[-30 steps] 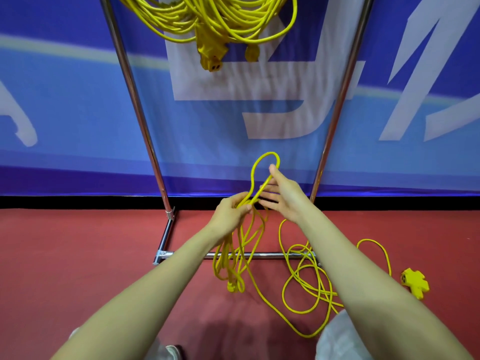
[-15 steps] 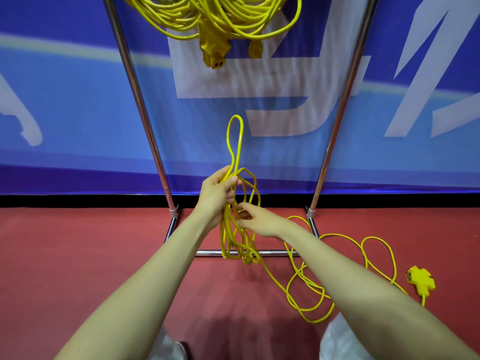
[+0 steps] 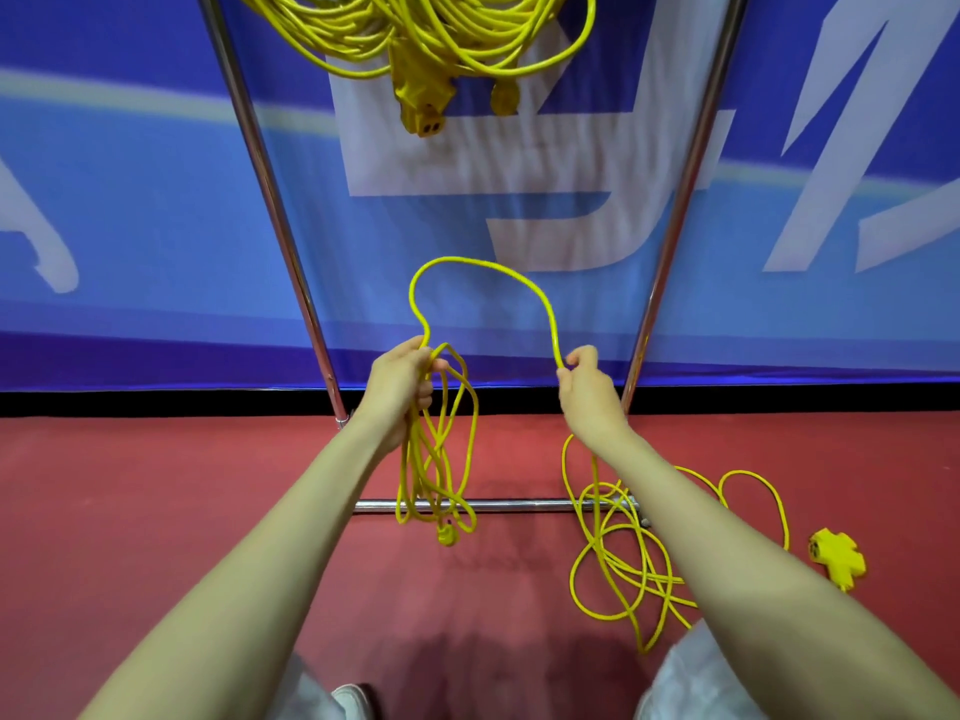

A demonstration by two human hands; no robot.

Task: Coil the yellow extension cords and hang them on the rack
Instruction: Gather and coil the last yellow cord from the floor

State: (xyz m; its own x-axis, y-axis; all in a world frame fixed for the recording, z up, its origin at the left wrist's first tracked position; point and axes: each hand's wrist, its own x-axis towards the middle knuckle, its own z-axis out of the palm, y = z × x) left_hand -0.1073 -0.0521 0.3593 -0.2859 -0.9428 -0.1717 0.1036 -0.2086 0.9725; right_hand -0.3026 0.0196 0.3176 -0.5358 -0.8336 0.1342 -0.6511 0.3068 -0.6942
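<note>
The left hand (image 3: 402,387) grips the hanging loops of the yellow cord (image 3: 441,459), and the right hand (image 3: 584,379) pinches an arch of it. The rest lies on the floor (image 3: 182,485). The cord seems light and springy; it is better to hold it at the top of each loop.

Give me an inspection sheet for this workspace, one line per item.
Surface: red floor, loose cord and socket block lying on it at right.
Job's things: coil hangs from left hand, plug at bottom; hung cords on rack above.
Clutter: nothing seen.
Hands: left hand grips coil; right hand pinches span.
Cables: span arches between hands; loose cord crosses rack's base bar.
Surroundings: blue banner behind rack.
</note>
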